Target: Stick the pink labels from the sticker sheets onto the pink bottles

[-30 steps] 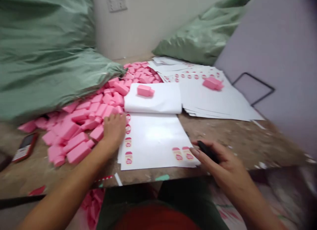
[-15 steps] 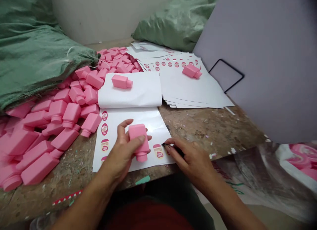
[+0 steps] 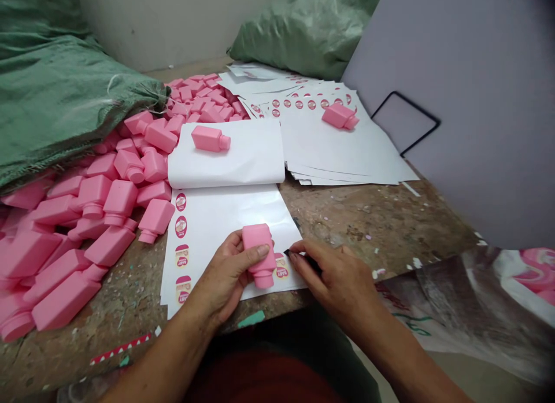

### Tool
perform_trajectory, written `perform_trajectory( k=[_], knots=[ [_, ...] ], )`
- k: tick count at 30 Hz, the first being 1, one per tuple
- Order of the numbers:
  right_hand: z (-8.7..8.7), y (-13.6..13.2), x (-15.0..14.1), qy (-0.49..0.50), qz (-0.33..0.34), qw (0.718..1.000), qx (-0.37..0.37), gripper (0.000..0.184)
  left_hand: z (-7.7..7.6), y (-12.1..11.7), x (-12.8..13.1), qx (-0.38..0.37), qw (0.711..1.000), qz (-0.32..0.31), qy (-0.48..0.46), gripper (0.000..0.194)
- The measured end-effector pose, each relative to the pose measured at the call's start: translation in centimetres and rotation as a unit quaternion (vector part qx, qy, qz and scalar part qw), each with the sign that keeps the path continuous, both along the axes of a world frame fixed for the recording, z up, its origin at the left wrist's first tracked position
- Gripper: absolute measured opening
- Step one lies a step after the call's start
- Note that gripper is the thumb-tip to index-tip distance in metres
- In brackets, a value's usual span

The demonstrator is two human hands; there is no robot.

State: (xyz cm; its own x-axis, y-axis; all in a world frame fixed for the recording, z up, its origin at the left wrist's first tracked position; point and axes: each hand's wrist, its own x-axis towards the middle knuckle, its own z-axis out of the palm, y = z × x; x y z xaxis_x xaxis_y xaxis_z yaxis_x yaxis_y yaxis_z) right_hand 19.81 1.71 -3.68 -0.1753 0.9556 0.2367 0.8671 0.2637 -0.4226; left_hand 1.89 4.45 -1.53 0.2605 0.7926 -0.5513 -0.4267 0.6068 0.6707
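Observation:
My left hand point(image 3: 225, 278) is closed around a pink plastic bottle point(image 3: 259, 254), neck pointing toward me, held just above a white sticker sheet point(image 3: 225, 218). My right hand point(image 3: 336, 276) pinches a thin black tool point(image 3: 303, 258) whose tip rests at the sheet's right edge, beside a pink label point(image 3: 281, 268) next to the bottle. More labels point(image 3: 181, 226) run down the sheet's left edge.
A heap of pink bottles point(image 3: 87, 218) covers the bench left, spilling from a green sack point(image 3: 56, 102). A folded sheet with one bottle point(image 3: 211, 139) lies behind. A stack of sticker sheets point(image 3: 347, 154) with another bottle point(image 3: 340, 116) lies right, before a grey board point(image 3: 477, 102).
My left hand left the bottle heap, took up one pink bottle and brought it over the sheet toward my right hand. My right hand stayed at the sheet's edge with the black tool.

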Motion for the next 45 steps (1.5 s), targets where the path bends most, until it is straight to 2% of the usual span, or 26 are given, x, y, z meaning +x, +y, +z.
perform_trajectory(
  k=[4,8,13,15,18,20,22,23,24,26,28,30,33,37,40,45],
  knots=[
    [0.1,0.1,-0.3,-0.001,-0.017,1.000,-0.011,0.022,0.1,-0.1,0.0,0.000,1.000,0.003,-0.006,0.035],
    [0.1,0.4,-0.1,0.028,-0.037,0.997,-0.058,0.021,-0.1,0.1,0.0,-0.007,1.000,0.009,-0.018,0.031],
    [-0.1,0.3,0.4,0.086,-0.029,0.991,-0.102,0.027,-0.4,0.5,-0.3,-0.030,0.996,0.057,-0.056,0.022],
    [-0.1,-0.2,0.3,0.068,-0.029,0.992,-0.099,0.033,-0.4,0.5,-0.5,-0.036,0.994,0.077,-0.074,0.023],
    [0.4,-1.4,0.1,0.044,0.013,0.990,-0.133,0.039,-0.4,0.6,-0.6,-0.036,0.990,0.097,-0.091,0.022],
    [1.3,-2.3,0.3,0.095,0.053,0.975,-0.195,0.041,-0.3,0.6,-0.6,-0.036,0.990,0.106,-0.092,0.020],
    [2.5,-3.1,0.6,0.191,0.076,0.946,-0.250,0.039,-0.3,0.7,-0.6,-0.035,0.990,0.108,-0.086,0.020],
    [3.2,-3.4,0.8,0.243,0.073,0.933,-0.256,0.036,-0.3,0.7,-0.6,-0.031,0.990,0.107,-0.081,0.020],
    [3.9,-3.6,1.0,0.287,0.059,0.924,-0.244,0.032,-0.3,0.7,-0.6,-0.025,0.992,0.102,-0.075,0.021],
    [5.2,-3.8,1.2,0.335,0.002,0.928,-0.163,0.022,-0.3,0.6,-0.6,-0.007,0.994,0.093,-0.061,0.023],
    [5.9,-3.6,0.9,0.345,-0.049,0.935,-0.064,0.013,-0.3,0.2,-0.5,0.013,0.995,0.086,-0.047,0.025],
    [6.2,-3.4,0.0,0.351,-0.074,0.933,-0.028,0.011,-0.1,-0.5,-0.5,0.034,0.995,0.077,-0.043,0.025],
    [5.8,-2.8,-1.9,0.398,-0.069,0.913,-0.058,0.009,0.7,-1.9,-0.4,0.054,0.993,0.074,-0.068,0.024],
    [5.1,-2.2,-4.5,0.490,-0.029,0.868,-0.079,0.021,2.0,-3.6,-0.5,0.040,0.988,0.089,-0.120,0.038],
    [4.7,-2.0,-5.6,0.486,-0.018,0.872,-0.061,0.022,2.6,-4.1,-0.7,0.045,0.985,0.101,-0.129,0.041],
    [4.3,-2.0,-6.3,0.459,0.000,0.887,-0.052,0.020,2.5,-4.4,-1.0,0.049,0.982,0.130,-0.126,0.040]
  ],
)
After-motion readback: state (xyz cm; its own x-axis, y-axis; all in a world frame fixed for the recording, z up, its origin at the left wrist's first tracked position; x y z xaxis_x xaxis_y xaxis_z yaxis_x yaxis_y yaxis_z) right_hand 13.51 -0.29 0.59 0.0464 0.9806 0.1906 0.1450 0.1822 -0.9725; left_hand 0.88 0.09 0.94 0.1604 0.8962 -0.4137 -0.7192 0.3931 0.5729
